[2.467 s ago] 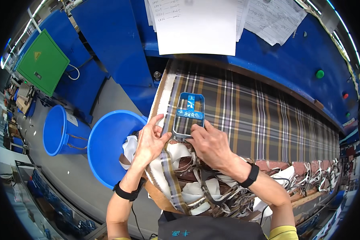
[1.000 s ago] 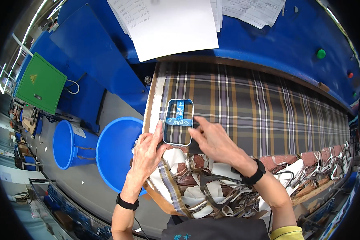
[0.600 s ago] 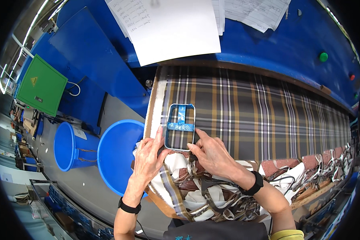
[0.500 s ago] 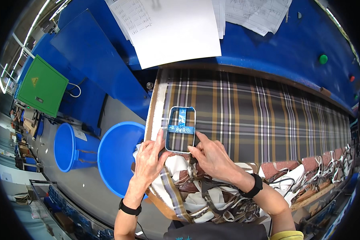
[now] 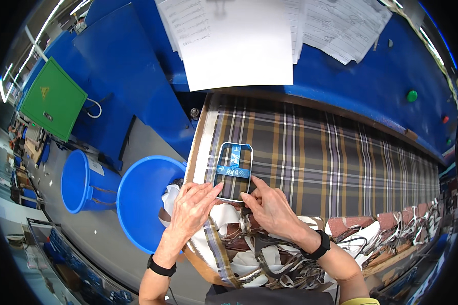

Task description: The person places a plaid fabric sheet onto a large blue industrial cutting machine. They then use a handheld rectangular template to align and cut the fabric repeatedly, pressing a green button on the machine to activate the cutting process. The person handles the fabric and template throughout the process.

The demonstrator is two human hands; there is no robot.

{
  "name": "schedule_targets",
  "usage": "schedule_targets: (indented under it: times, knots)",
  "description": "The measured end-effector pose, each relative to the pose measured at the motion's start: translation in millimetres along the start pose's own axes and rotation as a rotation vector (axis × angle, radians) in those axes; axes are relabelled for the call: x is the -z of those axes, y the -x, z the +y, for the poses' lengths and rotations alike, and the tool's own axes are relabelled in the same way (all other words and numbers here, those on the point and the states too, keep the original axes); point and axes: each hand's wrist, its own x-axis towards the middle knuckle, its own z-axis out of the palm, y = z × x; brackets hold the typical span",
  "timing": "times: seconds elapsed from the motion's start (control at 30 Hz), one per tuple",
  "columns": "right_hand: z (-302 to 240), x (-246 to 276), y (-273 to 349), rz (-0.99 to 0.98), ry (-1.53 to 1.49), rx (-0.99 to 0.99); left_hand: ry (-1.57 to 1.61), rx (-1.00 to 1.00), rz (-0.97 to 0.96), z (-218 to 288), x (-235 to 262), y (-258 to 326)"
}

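A rounded rectangular cutting die (image 5: 252, 161) with a thin pale rim lies on dark plaid fabric (image 5: 310, 168). Blue tape with handwriting crosses its middle. My left hand (image 5: 191, 206) reaches the die's lower left side, fingers stretched out and close together, one fingertip over the rim. At the lower right corner my right hand (image 5: 275, 208) has its thumb over the rim and its index finger along the outer side, the other fingers curled. The die's lower left edge is partly hidden by my left fingers.
Fabric scraps (image 5: 249, 256) and straps pile along the table's near edge. To the left stand a large blue bin (image 5: 137, 203) and a smaller blue bin (image 5: 76, 183). Beyond the fabric is a blue machine (image 5: 361, 81) with papers (image 5: 239, 51) hanging from it.
My left hand has shifted; its index finger, earlier pointing up along the die's left side, now bends over the lower left rim. The whole view has tilted slightly, so the scene sits lower.
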Motion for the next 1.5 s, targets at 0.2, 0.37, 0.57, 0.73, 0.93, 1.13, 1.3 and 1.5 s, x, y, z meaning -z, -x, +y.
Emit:
schedule_targets:
  times: [0.2, 0.37, 0.57, 0.73, 0.93, 1.13, 1.3, 1.5]
  knots:
    - [-6.1, -2.0, -0.4, -0.014, 0.008, -0.072, 0.044, 0.021, 0.038, -2.2, -1.3, 1.5]
    - [-6.3, -3.0, 0.6, -0.019, 0.005, -0.115, 0.052, 0.019, 0.063, -4.2, -3.8, 4.0]
    - [-12.1, -3.6, -1.0, -0.032, 0.007, -0.175, 0.063, 0.033, 0.042, -6.9, -4.6, 6.1]
    - [-9.4, -4.6, -1.0, -0.032, 0.015, -0.174, 0.057, 0.037, 0.033, -7.5, -3.6, 6.5]
    - [-8.4, -5.5, -0.9, -0.030, 0.017, -0.189, 0.065, 0.020, 0.059, -9.6, -6.7, 7.8]
    - [-7.8, -6.8, -0.6, -0.022, -0.007, -0.185, 0.066, 0.025, 0.055, -8.5, -5.8, 8.1]
    - [-7.7, -5.8, -0.5, -0.024, -0.007, -0.190, 0.060, 0.031, 0.041, -8.2, -5.8, 7.7]
    - [-5.2, -4.7, -0.4, -0.023, 0.017, -0.143, 0.041, 0.037, 0.043, -8.2, -7.2, 7.4]
